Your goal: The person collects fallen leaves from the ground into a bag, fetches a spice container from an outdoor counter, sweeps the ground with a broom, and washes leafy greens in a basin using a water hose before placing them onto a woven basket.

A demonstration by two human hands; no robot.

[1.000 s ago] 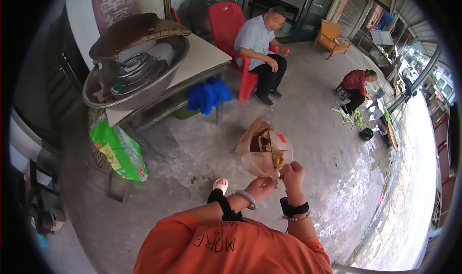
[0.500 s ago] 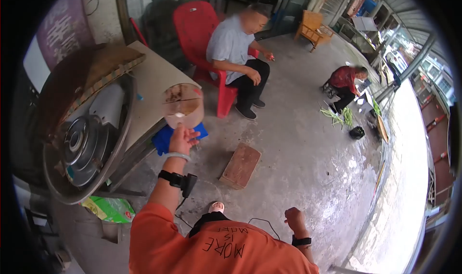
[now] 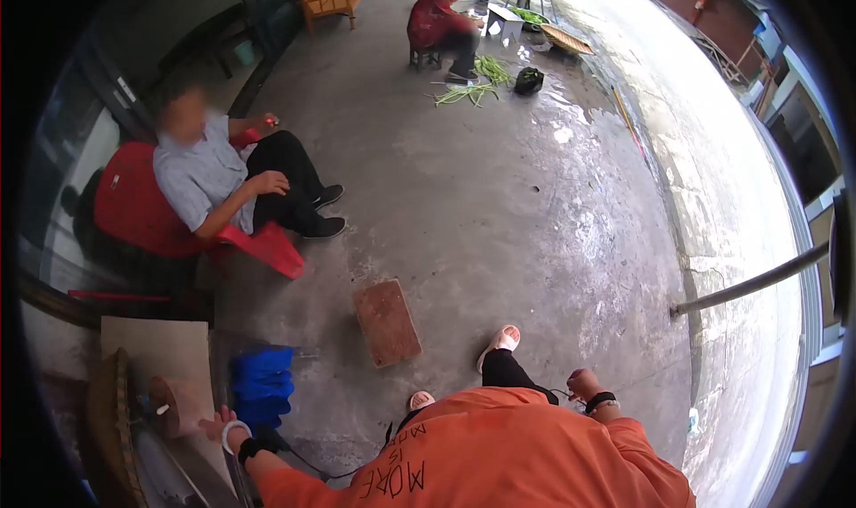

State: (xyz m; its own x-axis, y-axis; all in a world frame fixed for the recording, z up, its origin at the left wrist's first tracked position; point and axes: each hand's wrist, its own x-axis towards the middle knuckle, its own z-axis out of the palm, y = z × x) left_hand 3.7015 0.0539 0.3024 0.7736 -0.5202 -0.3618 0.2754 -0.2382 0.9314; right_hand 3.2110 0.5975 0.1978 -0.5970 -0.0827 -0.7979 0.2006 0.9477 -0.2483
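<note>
My left hand [image 3: 217, 423] is low at the left, its fingers spread and empty, close to the right side of a round pinkish block or container [image 3: 185, 407]. That round object rests by a pale tabletop [image 3: 160, 343], beside a woven rim [image 3: 109, 419]. Hanging by the table edge is a blue cloth [image 3: 263, 388], just above and right of my left hand. My right hand [image 3: 584, 384] is curled closed near my right side, with nothing visible in it; a thin dark cord passes close by.
A reddish block [image 3: 388, 323] lies on the concrete ahead. One person [image 3: 201, 165] sits in a red chair [image 3: 134, 200] at the left. Another person [image 3: 437, 22] sits on a low stool near green stalks [image 3: 468, 93] and a black bag [image 3: 529, 81]. A pole [image 3: 749, 283] stands right.
My view has turned right and my feet now show in a stride. My left hand has come away from the round object, lower in view. My right hand stays closed.
</note>
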